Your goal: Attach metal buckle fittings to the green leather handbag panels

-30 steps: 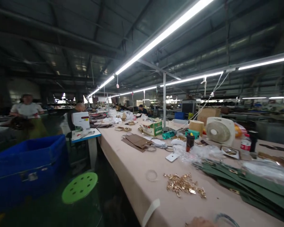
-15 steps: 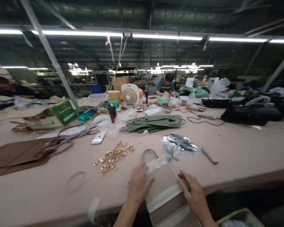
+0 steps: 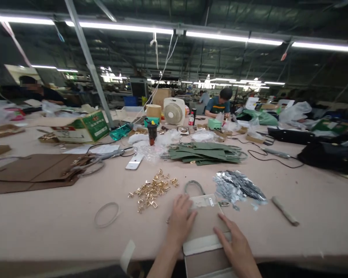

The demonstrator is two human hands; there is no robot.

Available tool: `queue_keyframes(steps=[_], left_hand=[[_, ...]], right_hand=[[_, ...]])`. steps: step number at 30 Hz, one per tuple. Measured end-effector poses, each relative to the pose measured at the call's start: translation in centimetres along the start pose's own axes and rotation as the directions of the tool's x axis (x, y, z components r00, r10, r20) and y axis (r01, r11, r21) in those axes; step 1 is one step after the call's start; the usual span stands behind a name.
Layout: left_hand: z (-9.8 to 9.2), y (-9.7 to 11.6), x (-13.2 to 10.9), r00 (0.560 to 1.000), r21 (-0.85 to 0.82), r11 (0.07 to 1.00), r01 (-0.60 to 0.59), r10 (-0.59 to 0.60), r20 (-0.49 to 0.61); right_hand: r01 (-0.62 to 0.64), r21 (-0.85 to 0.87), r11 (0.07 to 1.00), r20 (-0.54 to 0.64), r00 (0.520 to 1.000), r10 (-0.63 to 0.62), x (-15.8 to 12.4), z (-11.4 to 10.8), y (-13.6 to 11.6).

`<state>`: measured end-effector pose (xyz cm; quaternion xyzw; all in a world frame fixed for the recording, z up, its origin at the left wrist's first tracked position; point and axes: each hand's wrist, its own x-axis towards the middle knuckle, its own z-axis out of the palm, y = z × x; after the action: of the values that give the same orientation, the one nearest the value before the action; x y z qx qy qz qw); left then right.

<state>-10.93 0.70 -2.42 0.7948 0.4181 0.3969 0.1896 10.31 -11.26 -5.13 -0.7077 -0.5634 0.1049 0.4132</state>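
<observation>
A beige bag panel (image 3: 205, 224) with a white strip and a grey looped handle lies on the table's near edge. My left hand (image 3: 180, 219) rests flat on its left side, fingers stretched out. On its right side lies my right hand (image 3: 234, 243), also flat with fingers extended. A pile of gold metal clasps (image 3: 152, 190) sits just left of the panel. To its upper right a heap of silver metal plates (image 3: 237, 186) spreads out.
Green bag panels (image 3: 205, 153) are stacked mid-table, brown panels (image 3: 31, 175) at left. A white phone (image 3: 134, 161), a clear tape ring (image 3: 106, 214), a small fan (image 3: 174, 112), a green carton (image 3: 84, 129) and a grey tool (image 3: 284, 210) lie about. People sit at the far side.
The view swung from the long aisle down to the table in front of me. Both hands came into view and settled flat on the beige panel, which now sits slightly further right.
</observation>
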Motion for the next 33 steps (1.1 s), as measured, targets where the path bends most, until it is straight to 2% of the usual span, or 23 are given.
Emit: queue_keyframes(steps=[3, 6, 9, 13, 15, 19, 23, 26, 30, 33], left_hand=[[0.4, 0.5, -0.4, 1.000, 0.046, 0.999, -0.023, 0.024, -0.020], [0.5, 0.8, -0.6, 0.999, 0.072, 0.997, -0.034, 0.037, -0.041], [0.4, 0.9, -0.6, 0.997, 0.091, 0.995, -0.035, 0.040, -0.062], [0.2, 1.2, -0.7, 0.993, 0.117, 0.993, -0.025, 0.038, -0.108], [-0.2, 1.3, -1.1, 0.989, 0.113, 0.993, -0.026, 0.042, -0.142], [-2.3, 0.8, -2.4, 0.973, 0.090, 0.996, 0.017, 0.005, -0.229], [-5.0, -0.6, -4.1, 0.935, 0.090, 0.986, 0.139, -0.101, -0.339], [-6.1, -1.3, -5.1, 0.903, 0.019, 0.974, 0.226, -0.202, -0.379], [-5.5, -1.0, -5.0, 0.871, -0.095, 0.955, 0.281, -0.296, -0.393], [-3.9, 0.2, -3.8, 0.889, -0.083, 0.963, 0.257, -0.269, -0.370]], right_hand=[[0.118, -0.052, 0.992, -0.037, 0.992, -0.120, 0.0, 0.1, 2.2], [0.233, -0.134, 0.963, -0.100, 0.964, -0.247, 0.0, -0.2, 2.7], [0.320, -0.140, 0.937, -0.106, 0.936, -0.336, 0.2, -0.2, 0.9], [0.374, -0.032, 0.927, 0.043, 0.927, -0.372, 0.5, 0.8, -2.4], [0.353, 0.000, 0.936, 0.097, 0.931, -0.351, 0.6, 1.4, -3.4], [0.271, 0.043, 0.962, 0.110, 0.955, -0.274, 0.9, 1.7, -3.7], [0.207, 0.083, 0.975, 0.142, 0.966, -0.217, 1.5, 1.3, -3.6], [0.152, 0.077, 0.985, 0.170, 0.972, -0.163, 1.9, 0.9, -4.0], [0.113, 0.065, 0.992, 0.208, 0.970, -0.124, 2.1, 0.3, -5.1], [0.119, 0.056, 0.991, 0.190, 0.974, -0.127, 2.5, 0.0, -5.5]])
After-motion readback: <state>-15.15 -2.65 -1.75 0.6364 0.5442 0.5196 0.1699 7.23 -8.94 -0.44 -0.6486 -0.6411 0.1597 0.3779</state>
